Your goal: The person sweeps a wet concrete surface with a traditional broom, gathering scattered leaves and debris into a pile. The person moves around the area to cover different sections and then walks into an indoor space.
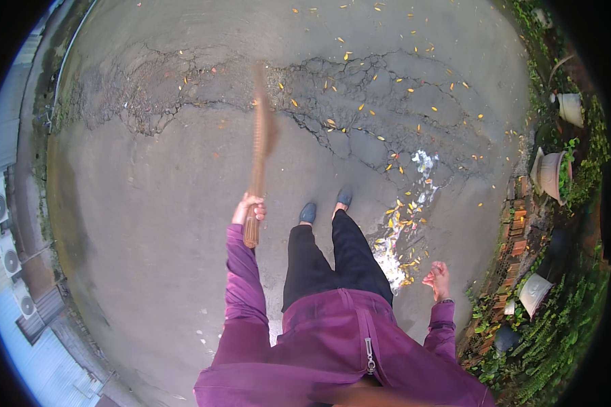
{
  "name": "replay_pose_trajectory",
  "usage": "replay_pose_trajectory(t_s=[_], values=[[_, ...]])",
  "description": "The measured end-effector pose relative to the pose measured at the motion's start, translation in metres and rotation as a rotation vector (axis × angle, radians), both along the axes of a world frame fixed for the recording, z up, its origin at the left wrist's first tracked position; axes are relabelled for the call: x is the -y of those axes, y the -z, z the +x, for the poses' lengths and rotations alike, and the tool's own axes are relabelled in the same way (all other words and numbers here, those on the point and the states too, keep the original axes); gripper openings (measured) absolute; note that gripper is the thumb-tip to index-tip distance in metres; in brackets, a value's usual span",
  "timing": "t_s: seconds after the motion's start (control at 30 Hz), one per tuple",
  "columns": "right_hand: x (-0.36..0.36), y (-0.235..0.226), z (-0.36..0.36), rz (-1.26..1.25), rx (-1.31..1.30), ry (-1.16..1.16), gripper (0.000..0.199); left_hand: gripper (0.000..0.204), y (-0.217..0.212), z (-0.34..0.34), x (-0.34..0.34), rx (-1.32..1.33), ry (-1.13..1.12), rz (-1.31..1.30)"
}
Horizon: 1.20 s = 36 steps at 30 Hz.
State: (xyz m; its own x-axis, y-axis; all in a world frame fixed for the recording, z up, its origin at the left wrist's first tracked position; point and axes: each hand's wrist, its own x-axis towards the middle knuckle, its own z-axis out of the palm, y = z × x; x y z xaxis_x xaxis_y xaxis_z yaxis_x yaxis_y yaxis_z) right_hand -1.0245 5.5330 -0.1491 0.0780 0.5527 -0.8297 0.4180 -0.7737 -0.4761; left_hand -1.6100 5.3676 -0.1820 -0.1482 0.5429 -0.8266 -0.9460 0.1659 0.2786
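My left hand (250, 209) is closed round the near part of a long brown broom (258, 146), which looks like a bundle of thin sticks. A short butt of it sticks out below my fist. From there it points away from me over the wet pavement, and its far end is smeared by motion. My right hand (438, 279) hangs low at my right side, fingers curled in, with nothing showing in it. Yellow leaves (399, 218) lie to the right of my feet, around a bright wet patch (389, 254).
Cracked grey pavement (349, 146) spreads ahead, dotted with more yellow leaves. Along the right run a brick edging (518, 227), plants (550, 346) and several pots, among them a pale planter (551, 173). On the left are a drain strip and a wall with air-conditioner units (8, 254).
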Motion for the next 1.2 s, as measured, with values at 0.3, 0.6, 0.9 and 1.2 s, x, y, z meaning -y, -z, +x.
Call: replay_pose_trajectory(t_s=[0.3, 0.6, 0.9, 1.2], values=[[0.067, 0.025, 0.058, -0.293, 0.151, -0.066, 0.024, 0.011, 0.113, -0.057, -0.088, -0.305, 0.112, -0.484], [0.013, 0.053, 0.065, -0.321, 0.196, -0.091, 0.025, 0.074, 0.018, 0.043, -0.077, 0.047, 0.603, -0.119], [-0.08, 0.007, -0.041, 0.131, -0.148, -0.156, 0.015, 0.075, -0.035, 0.012, -0.125, -0.338, 0.7, -0.123], [-0.013, 0.038, -0.022, 0.027, -0.13, -0.205, 0.014, 0.07, 0.104, 0.145, -0.182, -0.51, 0.888, -0.423]])
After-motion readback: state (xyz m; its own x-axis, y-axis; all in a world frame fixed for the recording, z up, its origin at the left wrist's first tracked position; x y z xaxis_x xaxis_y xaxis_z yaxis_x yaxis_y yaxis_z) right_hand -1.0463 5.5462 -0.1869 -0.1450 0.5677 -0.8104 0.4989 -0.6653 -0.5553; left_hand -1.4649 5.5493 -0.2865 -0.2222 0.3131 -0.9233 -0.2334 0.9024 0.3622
